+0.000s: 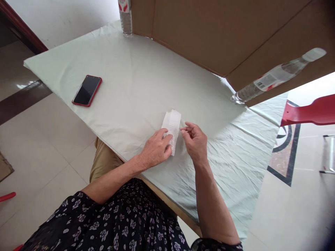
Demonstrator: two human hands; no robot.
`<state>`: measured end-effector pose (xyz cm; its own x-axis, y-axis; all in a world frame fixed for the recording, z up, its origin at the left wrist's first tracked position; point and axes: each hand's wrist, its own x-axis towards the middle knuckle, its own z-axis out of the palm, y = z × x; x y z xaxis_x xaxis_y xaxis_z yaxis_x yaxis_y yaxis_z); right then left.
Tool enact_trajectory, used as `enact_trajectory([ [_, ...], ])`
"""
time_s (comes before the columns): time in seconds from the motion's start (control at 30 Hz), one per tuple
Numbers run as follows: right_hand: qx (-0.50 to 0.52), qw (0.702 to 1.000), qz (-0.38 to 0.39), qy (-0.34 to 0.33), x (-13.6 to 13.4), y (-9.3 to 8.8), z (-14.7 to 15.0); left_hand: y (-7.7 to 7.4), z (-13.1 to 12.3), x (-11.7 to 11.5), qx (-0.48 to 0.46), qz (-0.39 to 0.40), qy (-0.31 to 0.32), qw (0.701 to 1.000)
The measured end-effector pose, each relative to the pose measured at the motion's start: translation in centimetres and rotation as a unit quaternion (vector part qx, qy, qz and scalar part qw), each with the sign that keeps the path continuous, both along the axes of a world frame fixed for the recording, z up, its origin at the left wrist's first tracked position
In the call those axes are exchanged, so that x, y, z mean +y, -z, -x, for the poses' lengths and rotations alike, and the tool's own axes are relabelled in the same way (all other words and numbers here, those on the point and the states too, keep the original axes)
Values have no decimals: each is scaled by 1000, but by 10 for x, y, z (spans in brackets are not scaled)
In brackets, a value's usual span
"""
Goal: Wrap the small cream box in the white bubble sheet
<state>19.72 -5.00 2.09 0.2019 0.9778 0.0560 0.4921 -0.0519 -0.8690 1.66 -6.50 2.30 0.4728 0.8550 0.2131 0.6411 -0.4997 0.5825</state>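
Note:
A folded white tissue [173, 120] lies flat on the cloth-covered table in front of me. My left hand [157, 147] rests over its lower left part, fingers spread and bent, with the fingertips on the tissue. Just right of the tissue, my right hand [195, 141] hovers with its fingers loosely curled and the thumb near the fingertips. A narrow gap separates it from the tissue edge, and nothing shows between its fingers.
A phone in a red case [87, 90] lies on the pale green tablecloth [125, 83] to the left. A large cardboard panel [209, 31] stands at the back, with one clear bottle [126, 21] and another bottle [274, 78] at its ends. A red chair [311, 111] is at right.

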Motion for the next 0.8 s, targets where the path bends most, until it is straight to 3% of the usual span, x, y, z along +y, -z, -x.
enact_trajectory([
  [0.07, 39, 997, 62, 16, 11, 3, -5, 0, 0, 0, -5, -4, 0, 1000],
  [0.17, 58, 991, 123, -20, 32, 9, -5, 1, 0, 0, -1, -10, -4, 1000],
  [0.37, 39, 991, 100, -75, 58, 15, 10, -1, 0, -1, 26, -54, 7, 998],
  [0.67, 234, 968, 49, -77, 45, 13, 19, 4, 1, 3, 8, -49, 28, 998],
  [0.8, 224, 968, 20, -114, 28, 1, 18, 12, 1, 0, -38, -53, 16, 998],
])
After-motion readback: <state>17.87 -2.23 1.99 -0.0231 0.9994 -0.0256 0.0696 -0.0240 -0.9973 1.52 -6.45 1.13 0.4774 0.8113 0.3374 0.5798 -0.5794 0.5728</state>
